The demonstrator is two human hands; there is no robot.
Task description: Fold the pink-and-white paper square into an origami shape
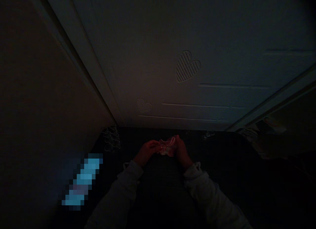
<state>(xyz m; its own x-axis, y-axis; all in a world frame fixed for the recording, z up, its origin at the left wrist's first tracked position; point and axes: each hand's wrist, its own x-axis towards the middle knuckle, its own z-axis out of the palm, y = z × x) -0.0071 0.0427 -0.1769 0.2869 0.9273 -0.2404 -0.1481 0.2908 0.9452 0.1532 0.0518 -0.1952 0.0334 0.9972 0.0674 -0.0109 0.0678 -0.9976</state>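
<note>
The scene is very dark. My left hand (149,151) is closed, its fingertips pressed to a small, shiny, rounded piece (163,148) at the near edge of a cloth. It looks clear like glass, but its kind is hard to make out. Gathered between both hands is the crumpled, pale reddish cloth (169,152). My right hand (181,150) is closed around the cloth's right side. Both hands are just above or on a dark table (163,189), with pale sleeves at the wrists.
Several small, clear, rounded glass-like things (111,138) stand in a cluster at the table's back left. A smaller group (208,135) stands at the back right. A pixelated, lit screen (82,181) glows at left. Behind rises a pale panel (153,58) with embossed hearts.
</note>
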